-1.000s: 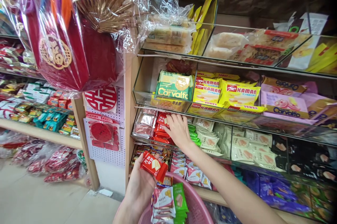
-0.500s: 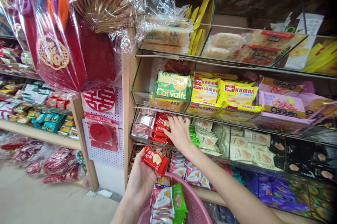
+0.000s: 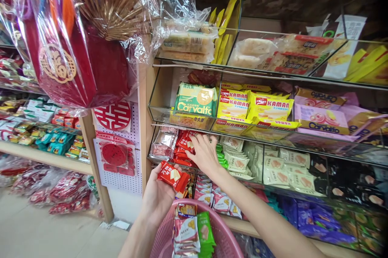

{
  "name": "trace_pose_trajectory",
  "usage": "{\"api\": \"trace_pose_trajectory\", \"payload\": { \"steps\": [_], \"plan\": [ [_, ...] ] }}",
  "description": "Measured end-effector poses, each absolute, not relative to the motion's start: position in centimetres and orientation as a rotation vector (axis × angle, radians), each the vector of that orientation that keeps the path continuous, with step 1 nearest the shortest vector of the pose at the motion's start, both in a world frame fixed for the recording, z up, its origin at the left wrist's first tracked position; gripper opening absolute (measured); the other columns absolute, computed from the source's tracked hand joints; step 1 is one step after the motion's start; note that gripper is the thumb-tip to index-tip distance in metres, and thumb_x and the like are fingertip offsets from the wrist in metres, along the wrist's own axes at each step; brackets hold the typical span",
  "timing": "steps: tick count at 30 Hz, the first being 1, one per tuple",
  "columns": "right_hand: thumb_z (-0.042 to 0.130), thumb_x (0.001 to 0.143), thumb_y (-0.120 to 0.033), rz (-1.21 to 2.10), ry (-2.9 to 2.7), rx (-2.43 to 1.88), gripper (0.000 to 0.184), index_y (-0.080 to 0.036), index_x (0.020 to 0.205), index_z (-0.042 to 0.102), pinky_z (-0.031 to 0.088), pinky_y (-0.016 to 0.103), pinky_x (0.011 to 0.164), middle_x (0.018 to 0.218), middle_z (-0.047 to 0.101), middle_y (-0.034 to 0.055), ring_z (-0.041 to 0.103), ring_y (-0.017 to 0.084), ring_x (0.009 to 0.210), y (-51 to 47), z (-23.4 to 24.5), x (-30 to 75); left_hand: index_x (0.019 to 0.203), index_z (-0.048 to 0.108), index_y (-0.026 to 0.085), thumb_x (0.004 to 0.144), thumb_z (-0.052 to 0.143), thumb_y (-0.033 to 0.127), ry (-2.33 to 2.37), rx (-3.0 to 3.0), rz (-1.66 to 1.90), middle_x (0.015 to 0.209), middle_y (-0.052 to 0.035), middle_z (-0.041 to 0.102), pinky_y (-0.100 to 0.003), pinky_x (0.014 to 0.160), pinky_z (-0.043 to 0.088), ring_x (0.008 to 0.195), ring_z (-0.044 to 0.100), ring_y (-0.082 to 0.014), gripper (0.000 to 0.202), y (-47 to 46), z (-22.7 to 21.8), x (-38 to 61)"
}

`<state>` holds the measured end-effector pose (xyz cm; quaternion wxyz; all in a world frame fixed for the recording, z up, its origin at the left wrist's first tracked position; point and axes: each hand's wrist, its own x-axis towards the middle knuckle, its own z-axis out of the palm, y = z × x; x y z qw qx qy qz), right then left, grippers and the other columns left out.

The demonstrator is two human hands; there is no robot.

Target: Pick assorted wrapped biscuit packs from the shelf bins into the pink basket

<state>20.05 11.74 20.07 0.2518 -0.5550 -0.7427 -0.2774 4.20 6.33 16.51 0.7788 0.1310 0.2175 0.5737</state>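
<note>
My left hand (image 3: 159,195) is closed around a red snack packet (image 3: 172,175), held flat above the basket's far left rim. My right hand (image 3: 204,153) reaches into a clear shelf bin, its fingers apart and touching the red packets (image 3: 185,141) there. Whether any packet is between its thumb and fingers does not show. Below both hands stands a pink plastic basket (image 3: 226,233). Inside it are white-and-pink packets (image 3: 185,229), green packets (image 3: 206,233) and a small orange-and-blue packet (image 3: 186,210).
Silver-pink packets (image 3: 163,145) lie left of the red ones, cream packets (image 3: 238,155) to the right. Above, a clear shelf front (image 3: 182,118) borders yellow wafer packs (image 3: 233,102). A wrapped red gift basket (image 3: 106,72) juts out at upper left. Pink-and-white packets (image 3: 204,193) fill the lower shelf.
My left hand and its red packet have shifted slightly left and up. My right hand stays among the red packets in the bin. The view has moved a little.
</note>
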Motion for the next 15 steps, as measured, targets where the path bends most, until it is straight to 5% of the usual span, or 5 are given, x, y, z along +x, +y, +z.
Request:
{"api": "trace_pose_trajectory", "payload": {
  "steps": [10,15],
  "plan": [
    [0.047,0.086,-0.012,-0.817,-2.383,-1.134,0.012,-0.018,0.092,0.056,0.026,0.04,0.09,0.1,0.058,0.005,0.045,0.02,0.098,13.3,20.4,17.8,0.095,0.061,0.01,0.085,0.049,0.027,0.5,0.216,1.273,0.091,-0.0108,0.068,-0.037,0.078,0.057,0.079,0.066,-0.0184,0.023,6.8,16.8,3.6],
    [0.051,0.084,-0.02,-0.73,-2.363,-1.172,0.006,-0.019,0.089,0.056,0.028,0.039,0.086,0.099,0.058,0.0055,0.045,0.021,0.097,13.8,20.4,17.1,0.093,0.06,0.011,0.085,0.05,0.026,0.51,0.223,1.277,0.093,-0.0111,0.067,-0.037,0.077,0.057,0.081,0.066,-0.0186,0.02,6.6,16.5,3.4]
  ]
}}
